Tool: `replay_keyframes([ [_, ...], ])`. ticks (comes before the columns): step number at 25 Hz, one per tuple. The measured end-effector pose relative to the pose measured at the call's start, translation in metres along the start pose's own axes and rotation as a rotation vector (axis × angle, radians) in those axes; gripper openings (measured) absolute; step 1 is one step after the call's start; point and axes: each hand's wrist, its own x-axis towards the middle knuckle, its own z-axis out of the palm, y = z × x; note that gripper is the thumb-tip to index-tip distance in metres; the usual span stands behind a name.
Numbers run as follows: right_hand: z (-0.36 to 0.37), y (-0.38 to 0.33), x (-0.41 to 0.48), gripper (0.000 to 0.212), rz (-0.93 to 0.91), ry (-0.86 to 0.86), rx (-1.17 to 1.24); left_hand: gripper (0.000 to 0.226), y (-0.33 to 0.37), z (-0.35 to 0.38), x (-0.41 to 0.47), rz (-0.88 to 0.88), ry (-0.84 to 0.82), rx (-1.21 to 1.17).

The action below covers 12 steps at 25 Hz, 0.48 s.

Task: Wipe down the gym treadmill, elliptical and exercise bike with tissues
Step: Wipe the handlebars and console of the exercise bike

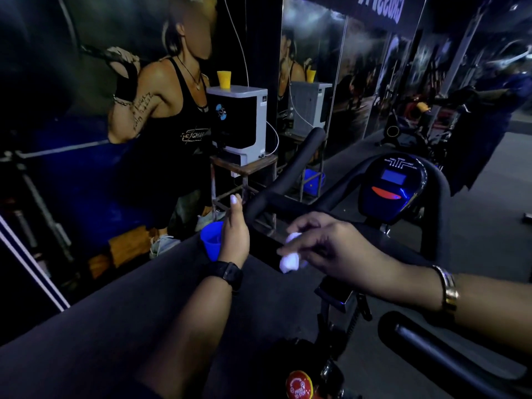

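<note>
An exercise bike stands in front of me, its black handlebar (290, 171) curving up at centre and its console (393, 187) with a blue screen to the right. My right hand (331, 251) grips a crumpled white tissue (292, 262) just above the middle of the handlebar. My left hand (234, 228) holds a small blue cup (211, 240) a little left of the bar, fingers pointing up. A black watch sits on my left wrist and a gold band on my right.
A red stop knob (299, 384) sits at the bottom of the bike frame. A water purifier (240, 122) with a yellow cup (224, 79) on top stands on a metal stand by the wall poster. Mirrors (359, 67) line the back right.
</note>
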Motion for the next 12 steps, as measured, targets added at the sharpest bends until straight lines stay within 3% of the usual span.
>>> replay_keyframes([
  [2, 0.009, 0.002, -0.005, 0.02, -0.311, -0.023, -0.171, 0.061, 0.002, 0.001, -0.006, -0.076, 0.011, -0.21],
  [4, 0.022, 0.006, 0.006, 0.025, -0.37, -0.041, -0.191, 0.069, 0.005, -0.006, -0.008, -0.148, 0.045, -0.396],
  [8, 0.049, 0.009, 0.067, 0.019, -0.232, -0.156, -0.132, 0.089, 0.013, -0.022, -0.013, -0.284, -0.037, -0.591],
  [12, 0.061, 0.021, 0.121, 0.018, 0.011, -0.203, -0.175, 0.092, 0.003, -0.026, -0.008, -0.285, 0.036, -0.68],
])
